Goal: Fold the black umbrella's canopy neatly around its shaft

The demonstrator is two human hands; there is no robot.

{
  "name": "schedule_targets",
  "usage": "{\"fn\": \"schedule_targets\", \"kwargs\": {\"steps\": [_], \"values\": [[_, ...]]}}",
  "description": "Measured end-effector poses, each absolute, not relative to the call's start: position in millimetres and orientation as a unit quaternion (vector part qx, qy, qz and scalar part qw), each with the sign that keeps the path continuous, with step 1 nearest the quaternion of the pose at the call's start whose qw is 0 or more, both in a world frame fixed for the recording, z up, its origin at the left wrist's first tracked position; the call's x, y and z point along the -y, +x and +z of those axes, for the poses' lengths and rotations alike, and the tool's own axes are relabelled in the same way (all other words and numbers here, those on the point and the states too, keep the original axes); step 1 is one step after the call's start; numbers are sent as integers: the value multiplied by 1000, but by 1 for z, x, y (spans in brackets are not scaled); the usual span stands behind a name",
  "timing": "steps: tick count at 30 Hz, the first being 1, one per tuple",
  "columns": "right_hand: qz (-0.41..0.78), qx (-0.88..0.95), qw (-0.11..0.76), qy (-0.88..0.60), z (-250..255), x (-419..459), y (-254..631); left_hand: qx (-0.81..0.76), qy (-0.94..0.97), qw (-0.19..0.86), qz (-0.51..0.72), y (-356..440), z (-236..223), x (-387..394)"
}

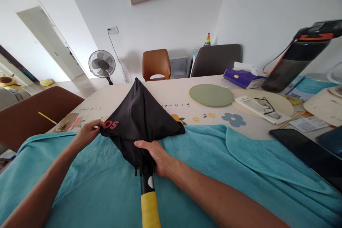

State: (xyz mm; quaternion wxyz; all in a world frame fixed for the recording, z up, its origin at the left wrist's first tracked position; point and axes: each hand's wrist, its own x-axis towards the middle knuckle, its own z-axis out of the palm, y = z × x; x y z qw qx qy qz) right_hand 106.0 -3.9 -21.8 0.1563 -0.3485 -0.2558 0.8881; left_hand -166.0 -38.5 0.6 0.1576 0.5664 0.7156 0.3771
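Observation:
A black umbrella (139,114) lies partly folded on a teal towel (88,181), its tip pointing away from me and its yellow handle (150,208) towards me. Loose panels of its canopy spread out to both sides. My left hand (89,130) pinches the left corner of the canopy, next to red printed letters. Around the gathered ribs just above the handle, my right hand (157,156) is closed, with its thumb lying across the fabric. The fingers of my right hand are mostly hidden behind the umbrella.
On the table (171,114) beyond the towel lie a green round mat (211,95), a purple tissue pack (243,77) and glasses (267,107). A tall dark bottle (294,57) stands at right, near a black phone-like slab (307,149). Chairs and a fan (102,64) stand behind.

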Motion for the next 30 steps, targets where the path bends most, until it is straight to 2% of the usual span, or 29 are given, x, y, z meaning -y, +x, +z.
{"fn": "schedule_targets", "kwargs": {"steps": [6, 10, 15, 20, 25, 27, 30], "values": [[889, 262, 163, -338, -25, 4, 105, -694, 641, 149, 291, -161, 5, 46], [891, 256, 166, -336, -26, 4, 104, -731, 571, 131, 350, -125, 12, 40], [890, 261, 174, -332, -26, 4, 104, -761, 498, 266, 320, -96, 0, 17], [888, 265, 170, -335, -24, 4, 106, -742, 437, 368, 352, -102, -12, -1], [892, 264, 167, -325, -22, 4, 107, -670, 311, 550, 391, -97, 0, -1], [893, 264, 165, -325, -22, 4, 107, -653, 248, 556, 450, -94, 7, 3], [898, 260, 153, -320, -22, 3, 107, -638, 162, 512, 552, -95, 15, 9]]}}
